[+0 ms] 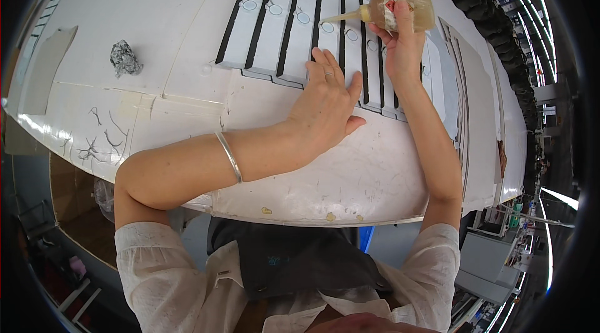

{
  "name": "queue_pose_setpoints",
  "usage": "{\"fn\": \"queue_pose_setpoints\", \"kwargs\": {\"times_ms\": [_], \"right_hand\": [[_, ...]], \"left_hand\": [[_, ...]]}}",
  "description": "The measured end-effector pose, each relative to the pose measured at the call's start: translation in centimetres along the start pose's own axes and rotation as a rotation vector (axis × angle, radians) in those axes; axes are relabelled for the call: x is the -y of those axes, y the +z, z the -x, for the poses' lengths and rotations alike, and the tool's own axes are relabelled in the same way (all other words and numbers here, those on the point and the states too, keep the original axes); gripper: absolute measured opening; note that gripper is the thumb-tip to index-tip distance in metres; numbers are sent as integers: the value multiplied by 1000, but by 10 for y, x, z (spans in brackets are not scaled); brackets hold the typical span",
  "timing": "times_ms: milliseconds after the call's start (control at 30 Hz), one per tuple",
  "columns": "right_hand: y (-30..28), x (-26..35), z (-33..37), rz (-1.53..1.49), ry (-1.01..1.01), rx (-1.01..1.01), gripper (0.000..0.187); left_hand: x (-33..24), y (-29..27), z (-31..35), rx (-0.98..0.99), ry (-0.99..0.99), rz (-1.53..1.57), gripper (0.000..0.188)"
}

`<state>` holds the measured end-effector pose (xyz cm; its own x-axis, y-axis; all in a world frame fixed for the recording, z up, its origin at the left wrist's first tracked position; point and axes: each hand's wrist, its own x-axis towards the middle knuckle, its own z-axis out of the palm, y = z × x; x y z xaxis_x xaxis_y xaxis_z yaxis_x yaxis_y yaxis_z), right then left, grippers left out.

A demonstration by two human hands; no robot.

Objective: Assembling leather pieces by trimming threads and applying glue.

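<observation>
Right hand (400,42): clenched around a yellowish glue bottle (400,11), held tilted over the far side of the white table (156,20), nozzle pointing left at a ring mark on a white strip (328,14)
Left hand (325,105): released, lying flat with fingers spread on the near ends of the white strips, black gaps between them
Crumpled grey wad (125,58): well apart, left on the table
</observation>
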<state>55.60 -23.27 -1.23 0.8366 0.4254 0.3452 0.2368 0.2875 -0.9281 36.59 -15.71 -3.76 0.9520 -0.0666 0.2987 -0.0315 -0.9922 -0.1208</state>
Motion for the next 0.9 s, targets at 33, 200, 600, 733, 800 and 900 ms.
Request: {"fn": "queue_pose_setpoints", "kwargs": {"times_ms": [33, 200, 600, 733, 800, 900], "right_hand": [[1, -1, 0, -3, 11, 4, 39], [0, 7, 3, -4, 56, 44, 39], [-13, 20, 10, 58, 101, 49, 42], [-26, 49, 11, -221, 187, 33, 47], [-43, 75, 5, -306, 240, 54, 53], [-52, 104, -5, -911, 296, 365, 64]], "left_hand": [[0, 1, 0, 0, -1, 5, 70], [1, 0, 2, 13, -5, -10, 71], [-1, -1, 1, -14, 12, -31, 71], [-1, -6, 2, 34, -16, -139, 74], [-2, -7, 0, 41, -23, -154, 76], [-1, -7, 2, 24, -72, -144, 80]]}}
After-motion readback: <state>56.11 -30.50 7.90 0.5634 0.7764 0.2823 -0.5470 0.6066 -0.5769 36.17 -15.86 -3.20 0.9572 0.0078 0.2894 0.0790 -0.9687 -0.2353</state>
